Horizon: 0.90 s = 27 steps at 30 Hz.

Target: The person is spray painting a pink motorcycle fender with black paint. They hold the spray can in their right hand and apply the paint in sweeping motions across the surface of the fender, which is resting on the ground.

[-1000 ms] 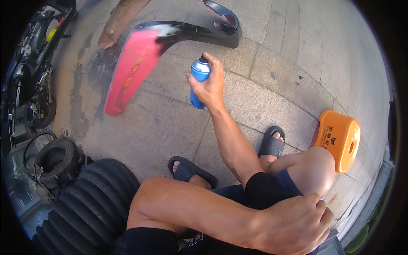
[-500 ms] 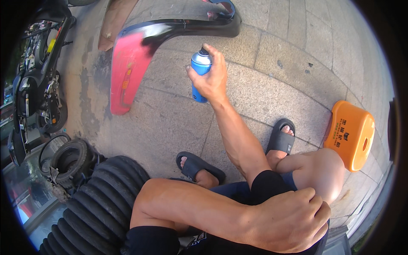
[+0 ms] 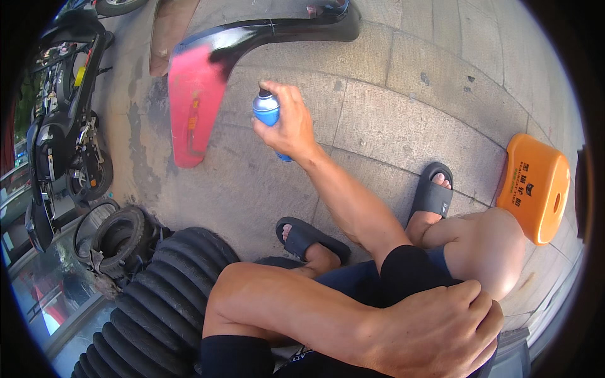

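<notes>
Spray can (image 3: 266,112): held above the paving (image 3: 403,120), top tilted left, near the red-and-black panel (image 3: 200,82)
Right hand (image 3: 291,125): fingers closed around the spray can, one fingertip laid on its nozzle (image 3: 263,92)
Left hand (image 3: 435,327): fingers curled; whether anything is held cannot be told
Stool (image 3: 535,186): orange, placed beside the right knee (image 3: 503,236)

Head-worn left fisheye; faces down over near forearms (image 3: 350,200) onto pavement (image 3: 252,189) beyond

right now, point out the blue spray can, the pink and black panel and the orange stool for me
Blue spray can (image 3: 266,114), head view: the blue upper body.
Pink and black panel (image 3: 198,83), head view: its pink section.
Orange stool (image 3: 530,170), head view: its printed side.
</notes>
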Tool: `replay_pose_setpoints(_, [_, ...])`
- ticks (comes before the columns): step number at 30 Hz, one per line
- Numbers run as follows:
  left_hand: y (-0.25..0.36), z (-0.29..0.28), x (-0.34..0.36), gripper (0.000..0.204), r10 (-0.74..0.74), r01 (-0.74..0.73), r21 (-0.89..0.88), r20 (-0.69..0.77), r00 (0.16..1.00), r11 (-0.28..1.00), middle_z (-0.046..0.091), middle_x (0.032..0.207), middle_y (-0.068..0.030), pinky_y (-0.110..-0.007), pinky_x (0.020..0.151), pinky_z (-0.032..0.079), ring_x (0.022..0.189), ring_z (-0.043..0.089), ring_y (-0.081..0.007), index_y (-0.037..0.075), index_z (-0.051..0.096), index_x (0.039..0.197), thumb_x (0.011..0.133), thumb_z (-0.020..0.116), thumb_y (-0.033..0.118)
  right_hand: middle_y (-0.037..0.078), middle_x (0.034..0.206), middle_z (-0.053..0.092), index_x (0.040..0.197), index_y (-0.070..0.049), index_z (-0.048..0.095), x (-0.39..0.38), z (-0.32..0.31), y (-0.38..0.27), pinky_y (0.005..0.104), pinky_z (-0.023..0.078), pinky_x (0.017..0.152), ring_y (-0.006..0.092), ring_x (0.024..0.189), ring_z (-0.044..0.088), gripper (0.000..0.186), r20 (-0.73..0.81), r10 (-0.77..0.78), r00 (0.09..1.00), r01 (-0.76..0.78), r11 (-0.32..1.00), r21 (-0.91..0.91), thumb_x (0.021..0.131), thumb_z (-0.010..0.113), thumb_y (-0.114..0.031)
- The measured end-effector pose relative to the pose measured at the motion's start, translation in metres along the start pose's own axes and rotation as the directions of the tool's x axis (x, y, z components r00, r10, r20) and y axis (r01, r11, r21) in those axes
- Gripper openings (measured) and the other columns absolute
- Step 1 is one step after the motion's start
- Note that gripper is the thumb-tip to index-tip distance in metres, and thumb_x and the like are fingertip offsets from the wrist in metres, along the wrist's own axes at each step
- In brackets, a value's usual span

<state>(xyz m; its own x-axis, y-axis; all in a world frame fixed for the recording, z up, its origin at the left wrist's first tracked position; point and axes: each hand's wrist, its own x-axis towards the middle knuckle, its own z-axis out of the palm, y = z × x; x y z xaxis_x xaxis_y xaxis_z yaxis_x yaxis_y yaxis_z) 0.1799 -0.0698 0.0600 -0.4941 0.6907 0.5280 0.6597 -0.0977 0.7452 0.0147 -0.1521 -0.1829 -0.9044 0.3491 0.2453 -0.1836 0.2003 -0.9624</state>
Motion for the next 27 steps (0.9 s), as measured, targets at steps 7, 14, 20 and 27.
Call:
replay_pose_setpoints(7, [0.004, 0.004, -0.003, 0.026, -0.071, 0.070, -0.060, -0.021, 0.997, 0.996, 0.058, 0.072, -0.0054, -0.032, 0.054, 0.037, 0.061, 0.052, -0.0172, 0.004, 0.063, 0.069, 0.084, 0.064, 0.026, 0.015, 0.121, 0.059, 0.135, -0.020, 0.059, -0.006, 0.009, 0.008, 0.0469, 0.056, 0.091, 0.0381, 0.111, 0.064, 0.067, 0.050, 0.065, 0.997, -0.063, 0.997, -0.035, 0.072, 0.082, -0.015])
replay_pose_setpoints(14, [0.004, 0.010, -0.005, 0.028, -0.069, 0.068, -0.003, -0.042, 0.997, 0.998, 0.060, 0.077, -0.0081, -0.032, 0.055, 0.038, 0.062, 0.052, -0.0182, 0.003, 0.063, 0.070, 0.085, 0.064, 0.027, 0.016, 0.122, 0.060, 0.135, -0.020, 0.059, -0.016, 0.016, 0.013, 0.0475, 0.055, 0.093, 0.0395, 0.112, 0.064, 0.067, 0.060, 0.115, 0.992, -0.116, 0.993, 0.009, 0.072, 0.082, -0.016])
replay_pose_setpoints(20, [0.003, 0.014, -0.008, 0.028, -0.034, 0.036, 0.025, -0.045, 0.998, 0.999, 0.061, 0.079, -0.0092, -0.032, 0.054, 0.038, 0.064, 0.053, -0.0184, 0.004, 0.063, 0.071, 0.086, 0.064, 0.027, 0.014, 0.124, 0.061, 0.135, -0.016, 0.058, -0.012, 0.020, 0.007, 0.0455, 0.055, 0.096, 0.0369, 0.115, 0.063, 0.067, 0.094, 0.133, 0.987, -0.132, 0.991, -0.017, 0.072, 0.081, -0.015])
replay_pose_setpoints(27, [0.004, 0.017, -0.008, 0.027, -0.060, 0.061, 0.008, -0.099, 0.993, 0.998, 0.062, 0.081, -0.0100, -0.032, 0.054, 0.039, 0.064, 0.053, -0.0189, 0.004, 0.063, 0.071, 0.085, 0.066, 0.027, 0.014, 0.123, 0.061, 0.135, -0.017, 0.058, -0.018, 0.022, 0.007, 0.0454, 0.055, 0.096, 0.0365, 0.116, 0.063, 0.067, 0.093, 0.139, 0.986, -0.138, 0.990, -0.010, 0.072, 0.081, -0.016])
